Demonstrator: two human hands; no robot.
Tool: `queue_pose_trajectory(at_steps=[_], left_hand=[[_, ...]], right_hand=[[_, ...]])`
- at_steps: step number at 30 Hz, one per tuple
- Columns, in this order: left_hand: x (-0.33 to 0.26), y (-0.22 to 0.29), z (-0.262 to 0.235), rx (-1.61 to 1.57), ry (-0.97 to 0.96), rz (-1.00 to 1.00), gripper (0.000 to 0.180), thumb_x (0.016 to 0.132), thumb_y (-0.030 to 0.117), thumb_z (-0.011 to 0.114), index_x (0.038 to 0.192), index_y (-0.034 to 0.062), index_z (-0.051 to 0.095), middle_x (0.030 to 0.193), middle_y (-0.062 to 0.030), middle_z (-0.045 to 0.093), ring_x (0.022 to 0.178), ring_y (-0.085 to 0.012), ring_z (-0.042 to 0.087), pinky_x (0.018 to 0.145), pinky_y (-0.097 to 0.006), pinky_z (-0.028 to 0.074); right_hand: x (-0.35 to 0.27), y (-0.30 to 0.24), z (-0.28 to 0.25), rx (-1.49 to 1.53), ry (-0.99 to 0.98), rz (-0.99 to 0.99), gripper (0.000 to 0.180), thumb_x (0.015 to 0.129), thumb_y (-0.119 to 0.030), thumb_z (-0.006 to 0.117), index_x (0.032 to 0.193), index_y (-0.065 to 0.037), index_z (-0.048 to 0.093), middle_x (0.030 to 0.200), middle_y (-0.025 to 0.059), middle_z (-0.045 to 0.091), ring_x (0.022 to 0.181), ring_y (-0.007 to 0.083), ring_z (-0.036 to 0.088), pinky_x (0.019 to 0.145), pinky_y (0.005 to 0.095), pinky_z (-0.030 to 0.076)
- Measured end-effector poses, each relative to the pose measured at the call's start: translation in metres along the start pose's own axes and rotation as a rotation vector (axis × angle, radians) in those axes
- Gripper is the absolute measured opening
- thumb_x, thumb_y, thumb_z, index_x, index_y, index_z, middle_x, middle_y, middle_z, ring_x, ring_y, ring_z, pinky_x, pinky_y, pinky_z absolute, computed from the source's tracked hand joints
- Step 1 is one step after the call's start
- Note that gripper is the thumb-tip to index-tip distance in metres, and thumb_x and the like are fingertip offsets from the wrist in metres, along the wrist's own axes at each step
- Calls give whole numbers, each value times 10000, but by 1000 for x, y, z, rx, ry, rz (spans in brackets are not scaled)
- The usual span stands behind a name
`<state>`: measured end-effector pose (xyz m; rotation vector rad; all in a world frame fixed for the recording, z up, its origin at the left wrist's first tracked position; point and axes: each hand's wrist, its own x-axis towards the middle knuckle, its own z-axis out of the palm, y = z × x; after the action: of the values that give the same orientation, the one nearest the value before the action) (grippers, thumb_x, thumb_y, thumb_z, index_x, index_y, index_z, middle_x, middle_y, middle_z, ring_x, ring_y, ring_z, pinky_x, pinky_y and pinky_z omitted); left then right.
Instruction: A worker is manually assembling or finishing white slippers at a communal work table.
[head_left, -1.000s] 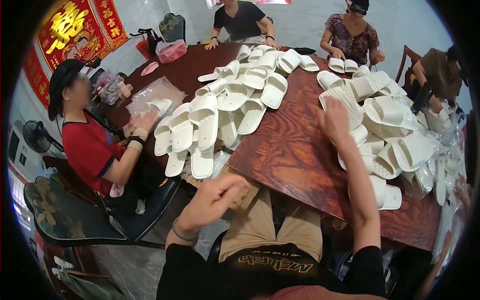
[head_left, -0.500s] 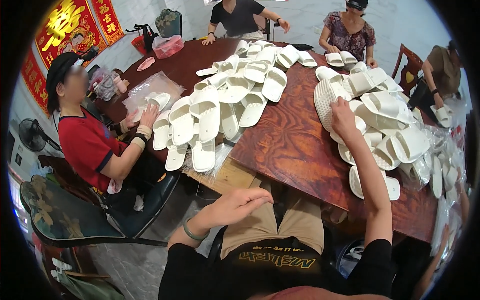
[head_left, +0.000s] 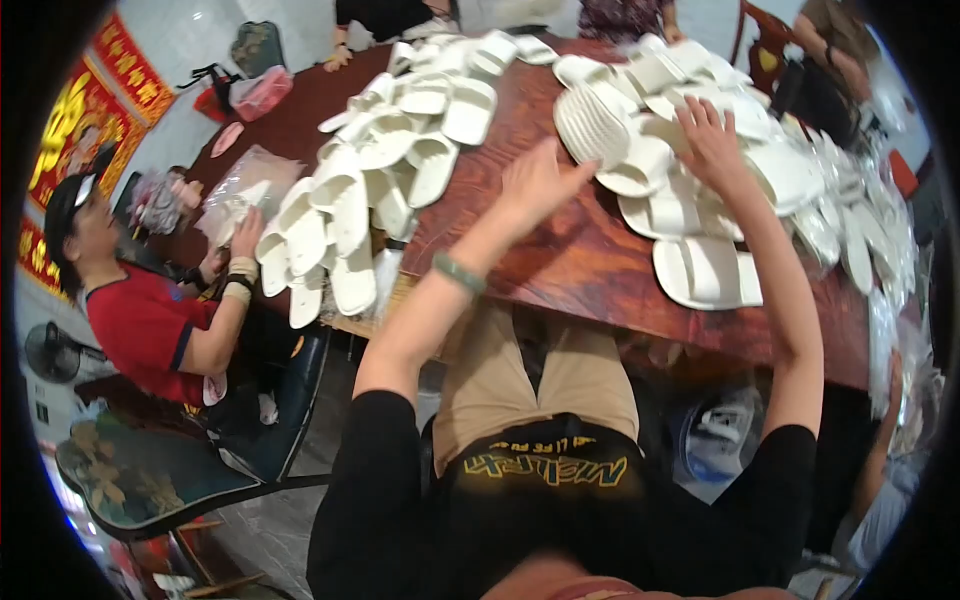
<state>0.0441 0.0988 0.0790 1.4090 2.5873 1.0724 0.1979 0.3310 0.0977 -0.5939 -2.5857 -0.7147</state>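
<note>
My left hand [head_left: 541, 188] reaches across the table, its thumb and fingers at the near edge of a white slipper [head_left: 590, 122]. That slipper is tilted with its ribbed sole toward me; the fingers behind it are partly hidden. My right hand [head_left: 709, 150] is over the right-hand heap of white slippers [head_left: 790, 178], fingers spread, holding nothing I can see. Below it, near the table edge, another white slipper [head_left: 695, 272] lies strap up.
A second heap of white slippers [head_left: 350, 205] covers the table's left middle. Beside it a person in a red shirt [head_left: 150, 325] handles a slipper at a clear plastic bag [head_left: 250, 190]. Plastic-wrapped slippers [head_left: 862, 235] lie far right. Other people stand or sit around the wooden table [head_left: 500, 250].
My left hand has risen from above my lap to the ribbed-soled slipper. The right hand has let go of that slipper and moved right over the heap, fingers opened. The view has tilted downward.
</note>
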Motion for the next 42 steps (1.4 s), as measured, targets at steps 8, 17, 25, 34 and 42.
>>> queue_pose_trajectory(at_steps=[8, 17, 25, 34, 42], left_hand=[[66, 10, 81, 267, -17, -39, 809, 721, 644, 571, 1139, -46, 505, 1029, -270, 600, 975, -406, 592, 848, -465, 454], [89, -17, 85, 659, 20, 117, 556, 809, 495, 546, 970, -37, 574, 902, -211, 648, 831, -337, 654, 703, -424, 523], [132, -3, 66, 529, 151, 285, 401, 867, 385, 487, 821, -2, 584, 727, -190, 651, 698, -327, 659, 622, -429, 520], [164, 1, 1, 713, 345, 610, 269, 864, 269, 533, 800, 10, 570, 751, -144, 652, 658, -310, 652, 558, -398, 524], [159, 17, -14, 802, 354, 704, 106, 788, 115, 544, 813, 41, 615, 759, -87, 618, 698, -229, 652, 559, -341, 520]], right_hand=[[16, 39, 26, -3, 115, -8, 419, 791, -65, 519, 1202, -146, 499, 1239, 66, 493, 1100, 247, 500, 788, 353, 496], [63, -25, 30, 145, 126, -156, 136, 774, -111, 541, 879, -80, 621, 905, 95, 599, 928, 255, 557, 803, 430, 408], [75, 62, 59, -51, 76, 5, 146, 718, -173, 592, 794, -69, 662, 954, 133, 600, 958, 283, 556, 826, 475, 405], [104, 35, 25, 81, 155, -59, 317, 800, -308, 624, 914, -17, 567, 955, 186, 613, 920, 325, 587, 785, 436, 461], [65, 9, 87, 1055, -115, 377, 236, 743, -226, 704, 830, -32, 602, 819, 64, 636, 712, 157, 590, 665, 275, 464]])
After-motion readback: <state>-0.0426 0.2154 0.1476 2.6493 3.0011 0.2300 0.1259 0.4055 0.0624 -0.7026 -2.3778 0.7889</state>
